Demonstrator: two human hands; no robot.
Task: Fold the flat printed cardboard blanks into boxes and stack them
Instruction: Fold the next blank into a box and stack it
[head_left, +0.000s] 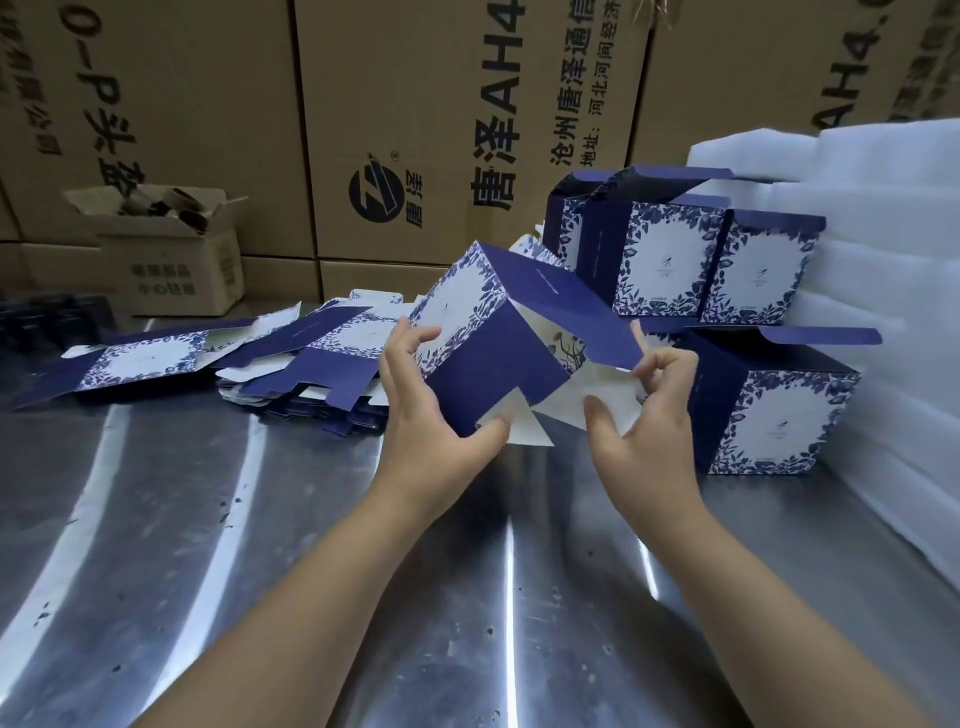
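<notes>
Now, in the head view, both hands are up over the shiny metal table. Between them is a half-folded blue and white cardboard box with leaf prints, tilted and held off the table. The left hand grips its left side, with fingers spread on the printed face and the thumb under the bottom corner by a white flap. The right hand has curled fingers pinching the edge of a long blue flap, and its thumb rests on the white inside of another flap. Left of the left hand, a messy pile of flat blue and white cardboard blanks lies on the table. Just past and right of the right hand, folded blue and white boxes sit stacked with lids open, next to white foam sheets. Far past both hands stand big brown cartons and a small open brown box.
</notes>
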